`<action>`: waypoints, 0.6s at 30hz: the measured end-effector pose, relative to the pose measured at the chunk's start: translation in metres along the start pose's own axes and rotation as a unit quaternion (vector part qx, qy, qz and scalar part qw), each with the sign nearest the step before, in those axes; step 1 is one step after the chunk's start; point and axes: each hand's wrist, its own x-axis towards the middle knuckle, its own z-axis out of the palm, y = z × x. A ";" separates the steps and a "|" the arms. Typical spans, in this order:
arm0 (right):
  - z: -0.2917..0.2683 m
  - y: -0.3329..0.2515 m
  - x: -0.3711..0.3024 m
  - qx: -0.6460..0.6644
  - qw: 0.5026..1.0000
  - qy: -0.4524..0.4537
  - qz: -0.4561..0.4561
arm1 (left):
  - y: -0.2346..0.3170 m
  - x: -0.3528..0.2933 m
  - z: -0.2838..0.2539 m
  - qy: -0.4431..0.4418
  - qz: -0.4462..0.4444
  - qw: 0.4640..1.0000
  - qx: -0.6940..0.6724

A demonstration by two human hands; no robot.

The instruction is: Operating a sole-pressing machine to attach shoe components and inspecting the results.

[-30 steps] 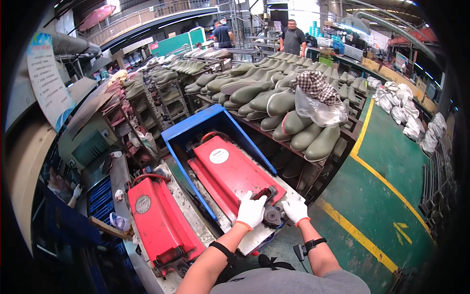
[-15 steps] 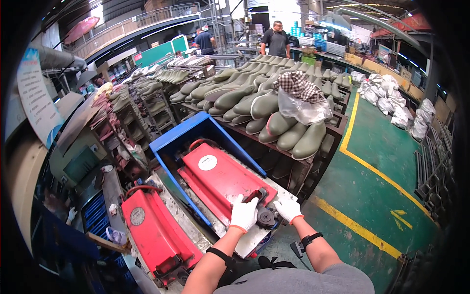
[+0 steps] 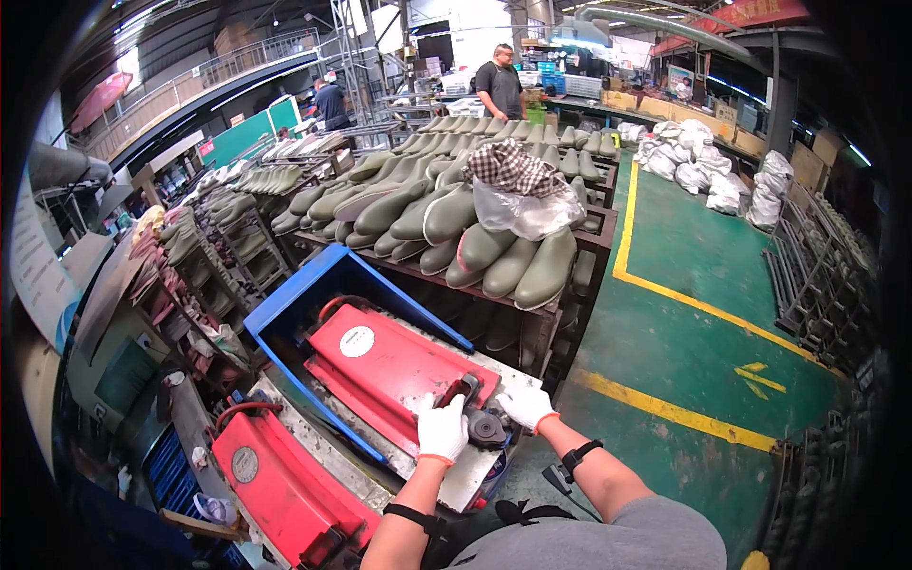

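Observation:
A red machine cover point(image 3: 399, 356) with a white round label lies on a pale metal plate point(image 3: 521, 374), partly inside a blue open-sided box point(image 3: 275, 323). My left hand point(image 3: 442, 429), in a white glove, rests at the cover's near end beside a black bracket point(image 3: 465, 388). Its fingers look apart, though their undersides are hidden. Just right of it is a black round knob point(image 3: 487, 429). My right hand point(image 3: 525, 407), also gloved, lies on the plate's right edge, fingers stretched toward the knob. To the left stands a second red cover point(image 3: 285, 484).
Beyond the box, a rack point(image 3: 560, 318) carries many olive-green boots point(image 3: 513, 271), a checked cloth point(image 3: 518, 169) and clear plastic point(image 3: 532, 211). White sacks point(image 3: 698, 157) line the green floor point(image 3: 655, 342) with yellow lines. A person point(image 3: 500, 87) stands behind the rack; another is farther left.
The whole view has shifted, so the covers, box and rack sit farther left. Both hands stay at the same end of the machine. The standing person has turned to one side.

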 end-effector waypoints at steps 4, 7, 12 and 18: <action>0.003 0.004 0.001 0.004 1.000 0.007 -0.001 | 0.002 0.000 0.000 -0.004 0.005 1.000 0.003; 0.001 0.001 0.000 -0.002 1.000 0.003 -0.003 | 0.001 0.000 -0.003 0.013 0.008 1.000 0.001; -0.009 -0.004 -0.004 0.004 0.999 -0.040 0.033 | 0.002 0.000 -0.003 -0.008 0.008 1.000 -0.004; -0.007 -0.004 -0.003 0.017 0.998 -0.042 0.044 | 0.002 0.000 -0.004 0.000 -0.011 1.000 -0.020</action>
